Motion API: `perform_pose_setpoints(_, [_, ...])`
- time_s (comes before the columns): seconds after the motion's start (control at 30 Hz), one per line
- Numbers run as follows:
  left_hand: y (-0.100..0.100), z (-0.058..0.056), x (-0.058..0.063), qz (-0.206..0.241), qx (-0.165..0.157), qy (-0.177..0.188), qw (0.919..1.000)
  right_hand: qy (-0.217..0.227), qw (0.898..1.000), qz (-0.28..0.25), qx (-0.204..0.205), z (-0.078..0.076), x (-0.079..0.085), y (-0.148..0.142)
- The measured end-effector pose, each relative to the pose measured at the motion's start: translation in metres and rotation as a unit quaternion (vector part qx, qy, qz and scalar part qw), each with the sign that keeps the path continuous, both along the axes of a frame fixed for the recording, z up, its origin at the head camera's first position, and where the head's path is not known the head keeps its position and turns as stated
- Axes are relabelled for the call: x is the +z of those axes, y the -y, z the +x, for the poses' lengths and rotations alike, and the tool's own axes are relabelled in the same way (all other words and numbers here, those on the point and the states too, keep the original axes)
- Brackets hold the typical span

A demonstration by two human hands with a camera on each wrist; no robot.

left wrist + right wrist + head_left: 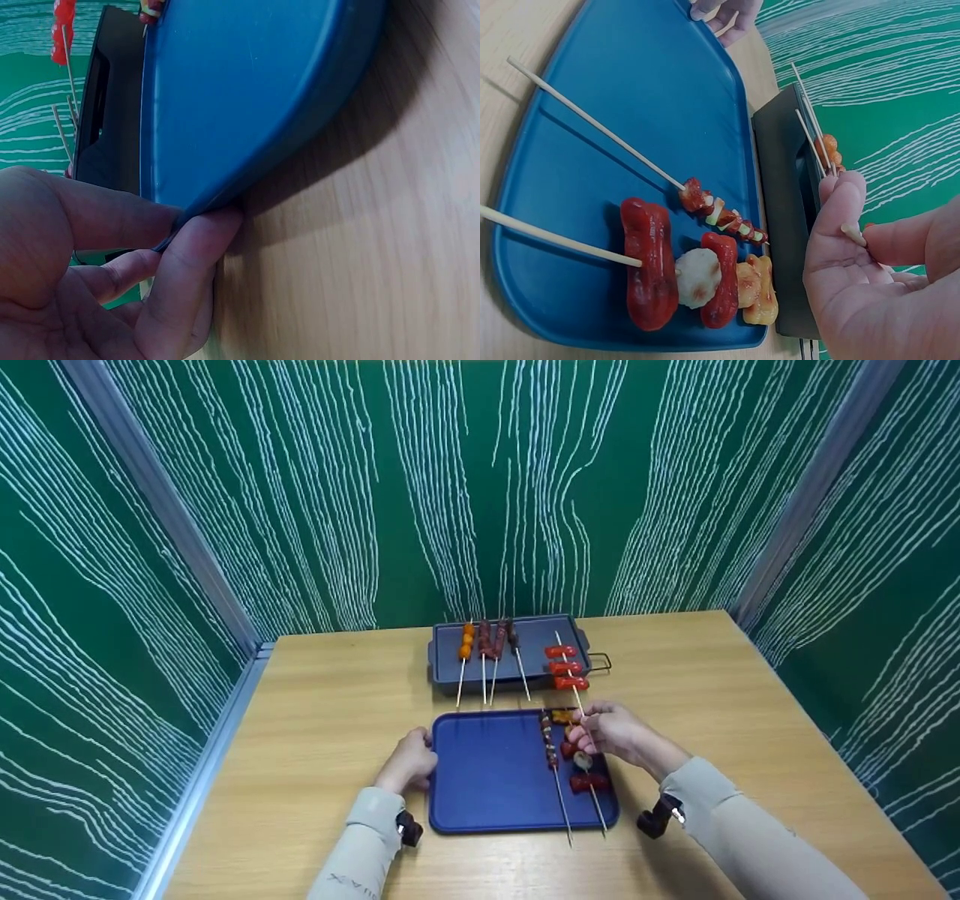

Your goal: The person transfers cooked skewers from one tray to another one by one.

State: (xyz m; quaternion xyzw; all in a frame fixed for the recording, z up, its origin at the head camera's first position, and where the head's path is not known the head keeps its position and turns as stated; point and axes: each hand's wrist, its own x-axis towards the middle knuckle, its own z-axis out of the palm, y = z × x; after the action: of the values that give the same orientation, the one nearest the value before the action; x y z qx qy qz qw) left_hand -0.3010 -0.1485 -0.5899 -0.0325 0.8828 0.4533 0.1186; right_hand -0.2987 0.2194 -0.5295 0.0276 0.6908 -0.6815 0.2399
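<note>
My left hand [410, 759] pinches the left rim of a blue tray [487, 772] between thumb and fingers [199, 244]. A skewer of red sausage pieces [566, 667] is gripped by its bare stick end in my right hand [615, 733]. Its red pieces overlap the right end of a dark grill pan [536, 637] in the head view. Below that hand, two skewers lie on the tray's right side: a thin one with small meat and green pieces [724, 217], and a thicker one with sausage, a white slice and yellow pieces [697, 277].
Across the grill pan's left and middle lie an orange ball skewer [466, 642] and several dark meat skewers [499, 639], sticks pointing toward me. A wire handle [601, 661] juts from the pan's right side. Green patterned panels [420, 495] enclose the wooden table [337, 682].
</note>
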Motion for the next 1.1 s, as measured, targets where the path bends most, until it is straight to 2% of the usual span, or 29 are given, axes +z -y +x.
perform_pose_setpoints(0.13, [0.001, 0.000, 0.000, 0.012, -0.001, 0.001, 0.9999, -0.002, 1.000, -0.009, 0.009, 0.004, -0.003, 0.001])
perform_pose_setpoints(0.37, [0.000, -0.001, 0.000, -0.007, -0.001, -0.004, 1.0000, -0.001, 1.000, -0.004, 0.013, 0.009, -0.007, 0.001])
perform_pose_setpoints(0.73, [-0.001, 0.001, 0.001, 0.003, 0.005, 0.001, 1.0000, 0.006, 1.000, -0.003, 0.024, 0.017, -0.008, 0.005])
perform_pose_setpoints(1.1, [-0.001, 0.004, 0.004, 0.006, -0.005, -0.007, 0.9999, 0.015, 1.000, 0.016, 0.014, 0.025, -0.015, 0.007])
